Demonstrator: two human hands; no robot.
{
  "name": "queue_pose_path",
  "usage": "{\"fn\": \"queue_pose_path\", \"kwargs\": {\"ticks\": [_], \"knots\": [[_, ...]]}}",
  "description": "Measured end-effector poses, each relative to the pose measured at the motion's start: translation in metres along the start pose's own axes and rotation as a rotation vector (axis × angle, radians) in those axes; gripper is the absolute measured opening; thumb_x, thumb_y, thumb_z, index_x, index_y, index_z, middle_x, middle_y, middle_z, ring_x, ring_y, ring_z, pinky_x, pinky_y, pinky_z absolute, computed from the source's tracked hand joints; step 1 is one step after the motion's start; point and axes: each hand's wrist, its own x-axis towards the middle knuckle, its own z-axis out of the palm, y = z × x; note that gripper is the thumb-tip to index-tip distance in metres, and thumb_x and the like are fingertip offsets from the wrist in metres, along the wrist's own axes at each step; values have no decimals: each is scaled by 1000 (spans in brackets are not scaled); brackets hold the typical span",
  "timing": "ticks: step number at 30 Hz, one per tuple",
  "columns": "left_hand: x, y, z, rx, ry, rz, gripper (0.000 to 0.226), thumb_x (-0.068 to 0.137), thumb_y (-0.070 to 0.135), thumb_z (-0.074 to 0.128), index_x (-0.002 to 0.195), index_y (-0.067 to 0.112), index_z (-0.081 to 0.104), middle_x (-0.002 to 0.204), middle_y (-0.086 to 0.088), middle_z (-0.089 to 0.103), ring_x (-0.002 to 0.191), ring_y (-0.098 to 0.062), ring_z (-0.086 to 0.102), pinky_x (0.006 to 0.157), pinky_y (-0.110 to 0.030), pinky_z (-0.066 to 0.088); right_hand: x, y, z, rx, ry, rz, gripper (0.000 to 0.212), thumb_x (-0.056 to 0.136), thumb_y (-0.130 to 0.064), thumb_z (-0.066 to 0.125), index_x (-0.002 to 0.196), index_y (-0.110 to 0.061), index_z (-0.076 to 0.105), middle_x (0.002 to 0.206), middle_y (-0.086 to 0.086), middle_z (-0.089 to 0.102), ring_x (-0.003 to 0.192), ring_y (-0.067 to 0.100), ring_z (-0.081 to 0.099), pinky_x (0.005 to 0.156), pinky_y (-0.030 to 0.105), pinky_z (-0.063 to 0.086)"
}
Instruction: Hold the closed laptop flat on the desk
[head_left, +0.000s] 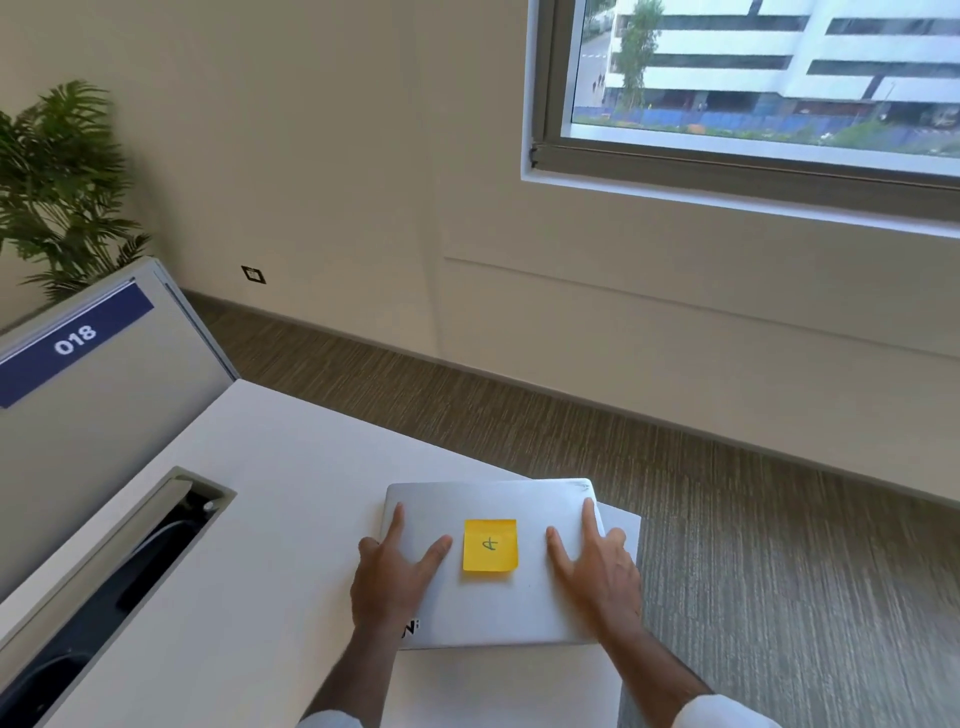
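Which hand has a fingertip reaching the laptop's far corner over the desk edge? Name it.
The right hand: its longest finger stretches to the closed laptop's far right corner. The left hand lies flat left of the yellow sticky note.

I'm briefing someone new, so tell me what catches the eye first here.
A yellow note with a handwritten mark sits mid-lid on a closed silver laptop at the desk corner. The left hand and right hand press flat on the lid either side of it. A divider tag reading 018 stands far left.
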Motion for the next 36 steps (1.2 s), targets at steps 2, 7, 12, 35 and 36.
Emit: {"fn": "queue_pose_path", "kwargs": {"ticks": [2, 7, 12, 35, 36], "knots": [[-5, 0, -2, 41, 13, 26, 98, 75, 89, 49, 157, 45, 20, 111, -3, 44, 103, -34, 64, 89, -42, 51, -3, 4, -1, 26, 6, -1, 80, 88, -75, 36, 155, -35, 16, 97, 2, 38, 88, 33, 64, 66, 35, 39], [-20, -1, -7, 129, 60, 92, 95, 77, 89, 43, 157, 45, 17, 110, -4, 42, 95, -34, 64, 82, -41, 52, -21, 11, -1, 83, 20, 15, 80, 87, -76, 34, 154, -37, 15, 104, 5, 41, 88, 35, 64, 66, 38, 41], [-34, -4, -14, 170, 79, 117, 93, 79, 89, 39, 157, 44, 16, 107, -3, 39, 93, -34, 63, 79, -40, 51, -35, 12, -8, 93, 29, 1, 80, 86, -78, 32, 154, -39, 13, 104, 4, 40, 87, 34, 64, 64, 37, 40], [-75, -46, -65, 165, 190, 87, 90, 79, 91, 35, 154, 44, 14, 109, -8, 44, 92, -35, 63, 76, -40, 52, -86, -27, -22, 119, 23, -125, 78, 90, -72, 35, 154, -34, 14, 99, 3, 39, 72, 27, 53, 64, 37, 40], [-77, -49, -68, 165, 196, 87, 91, 80, 91, 34, 154, 44, 14, 109, -8, 44, 92, -35, 63, 75, -39, 52, -89, -29, -20, 120, 23, -129, 78, 89, -73, 34, 154, -34, 14, 99, 3, 39, 69, 26, 49, 64, 37, 40]]}}
